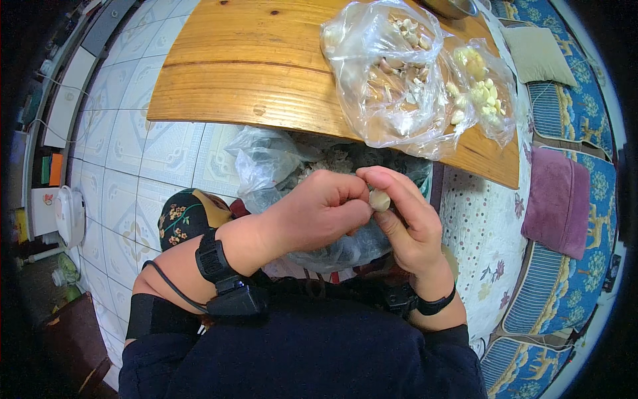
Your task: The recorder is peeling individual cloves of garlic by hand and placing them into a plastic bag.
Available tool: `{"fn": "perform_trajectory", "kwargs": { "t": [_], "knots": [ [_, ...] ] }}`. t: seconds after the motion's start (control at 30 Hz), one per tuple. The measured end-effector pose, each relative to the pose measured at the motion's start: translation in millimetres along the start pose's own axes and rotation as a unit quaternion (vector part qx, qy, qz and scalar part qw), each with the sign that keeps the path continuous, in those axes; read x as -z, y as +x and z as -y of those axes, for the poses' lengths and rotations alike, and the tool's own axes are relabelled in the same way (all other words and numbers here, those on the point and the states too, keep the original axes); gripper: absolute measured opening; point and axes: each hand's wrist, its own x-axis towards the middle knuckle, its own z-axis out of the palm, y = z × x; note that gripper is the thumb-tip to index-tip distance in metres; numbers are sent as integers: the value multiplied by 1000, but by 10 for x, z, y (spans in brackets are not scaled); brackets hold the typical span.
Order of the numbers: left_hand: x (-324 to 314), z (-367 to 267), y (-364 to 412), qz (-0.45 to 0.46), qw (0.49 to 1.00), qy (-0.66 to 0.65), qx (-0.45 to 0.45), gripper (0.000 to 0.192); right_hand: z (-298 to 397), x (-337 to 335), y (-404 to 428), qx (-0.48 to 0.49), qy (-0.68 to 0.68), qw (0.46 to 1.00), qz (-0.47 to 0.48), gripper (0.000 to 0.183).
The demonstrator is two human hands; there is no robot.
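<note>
A pale garlic clove (380, 200) is pinched between the thumb and fingers of my right hand (414, 219). My left hand (319, 209) meets it from the other side, with curled fingers and thumb gripping its left end. Below both hands lies an open plastic bag (264, 169) with crumpled scraps inside, partly hidden by my hands. On the wooden table (239, 75) a clear plastic bag (359, 95) holds unpeeled garlic cloves (394, 65) and loose skins. Right of it, peeled cloves (487, 95) lie on another clear bag (503, 124).
The table's near edge runs just beyond my hands. A metal bowl (456, 7) stands at its far right. To the right is a sofa (563, 294) with a purple cushion (556, 199) and a beige cushion (538, 55). Tiled floor (124, 164) and a white appliance (70, 217) are at left.
</note>
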Motion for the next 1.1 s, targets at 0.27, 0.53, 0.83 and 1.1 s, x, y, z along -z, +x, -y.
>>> {"fn": "perform_trajectory", "kwargs": {
  "t": [0.27, 0.53, 0.83, 1.1],
  "knots": [
    [14, 55, 17, -77, 959, 234, -139, 12, -5, -26, 7, 0, -52, 999, -7, 36],
    [-57, 32, 39, -160, 913, 285, -244, 14, -13, -73, -40, -87, -17, 994, -67, 33],
    [-43, 28, 24, -169, 873, 380, -255, 12, -48, -75, -55, -30, -92, 994, -46, 27],
    [-7, 23, -1, -152, 915, 320, -194, 4, -44, 23, -63, -146, 352, 919, -105, 30]
  ]
}}
